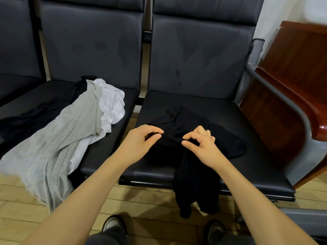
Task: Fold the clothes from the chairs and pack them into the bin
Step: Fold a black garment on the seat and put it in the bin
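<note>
Pinching a crumpled black cloth garment (194,149) at its raised edge, my left hand (139,142) and right hand (201,144) held it between thumb and forefinger, a short span of fabric stretched between them. The garment lay on the right black padded chair seat (247,156), its lower part hanging over the front edge toward the pale wooden floor (141,200). On the neighbouring seat (123,106) sprawled a light grey knit garment (62,138) beside a white shirt (111,103).
</note>
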